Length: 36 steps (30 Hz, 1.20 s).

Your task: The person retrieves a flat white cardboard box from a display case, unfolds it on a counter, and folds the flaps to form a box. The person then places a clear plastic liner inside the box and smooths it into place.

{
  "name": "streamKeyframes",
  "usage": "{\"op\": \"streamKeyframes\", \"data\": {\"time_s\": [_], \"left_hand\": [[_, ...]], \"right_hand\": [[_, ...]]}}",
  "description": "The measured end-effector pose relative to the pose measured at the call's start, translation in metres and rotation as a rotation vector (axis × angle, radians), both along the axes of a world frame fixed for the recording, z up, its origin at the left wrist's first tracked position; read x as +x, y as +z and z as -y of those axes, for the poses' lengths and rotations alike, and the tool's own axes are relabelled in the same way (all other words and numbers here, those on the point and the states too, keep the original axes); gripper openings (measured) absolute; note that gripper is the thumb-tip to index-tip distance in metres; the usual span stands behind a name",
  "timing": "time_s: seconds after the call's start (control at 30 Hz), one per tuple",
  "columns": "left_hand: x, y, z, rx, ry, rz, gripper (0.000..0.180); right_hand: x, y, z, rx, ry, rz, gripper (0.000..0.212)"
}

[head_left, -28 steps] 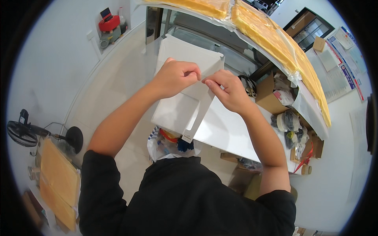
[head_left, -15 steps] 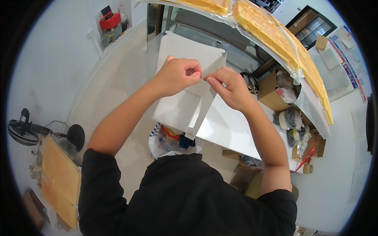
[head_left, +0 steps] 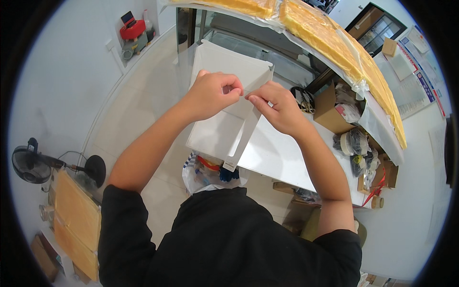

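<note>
My left hand [head_left: 213, 97] is raised with its thumb and fingertips pinched together. Close beside it, my right hand [head_left: 278, 106] is pinched too, the two sets of fingertips only a small gap apart. Whatever they pinch, if anything, is too thin or small to make out. Below both hands stands an open white box [head_left: 213, 136], its far wall rising behind them and one flap angled down toward me. My hands hide part of its inside.
The box rests at the left of a white table [head_left: 279, 153]. At the right are a cardboard box [head_left: 330, 112] and wrapped rolls [head_left: 354, 142]. A plastic bag [head_left: 193, 174] lies below the box. Yellow wrapped slabs [head_left: 330, 40] lie at the back; a black fan [head_left: 31, 162] is left.
Both hands stay pinched close together over the box, with barely any movement. The whole view has shifted slightly.
</note>
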State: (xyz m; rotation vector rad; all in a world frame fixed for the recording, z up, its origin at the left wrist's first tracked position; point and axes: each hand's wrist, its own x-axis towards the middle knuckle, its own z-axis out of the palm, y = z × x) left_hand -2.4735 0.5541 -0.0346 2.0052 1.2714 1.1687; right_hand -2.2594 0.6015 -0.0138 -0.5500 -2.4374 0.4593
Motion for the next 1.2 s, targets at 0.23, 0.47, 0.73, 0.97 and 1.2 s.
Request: {"op": "streamKeyframes", "data": {"time_s": [0.23, 0.47, 0.73, 0.97, 1.2], "left_hand": [[0.002, -0.002, -0.001, 0.483, 0.241, -0.121, 0.015], [0.027, -0.013, 0.022, 0.228, 0.425, 0.035, 0.023], [0.04, -0.029, 0.026, 0.07, 0.447, 0.392, 0.017], [0.036, -0.046, 0.027, 0.183, 0.469, 0.4, 0.009], [0.008, -0.055, 0.002, 0.127, 0.498, 0.896, 0.011]], "right_hand": [[0.005, 0.004, -0.003, -0.025, -0.025, 0.054, 0.016], [0.001, 0.004, 0.005, -0.071, -0.081, 0.025, 0.016], [-0.011, -0.008, 0.012, 0.069, -0.004, -0.063, 0.009], [-0.01, -0.013, 0.013, 0.161, -0.098, -0.075, 0.009], [-0.008, -0.005, -0.001, 0.171, -0.202, -0.16, 0.006]]}}
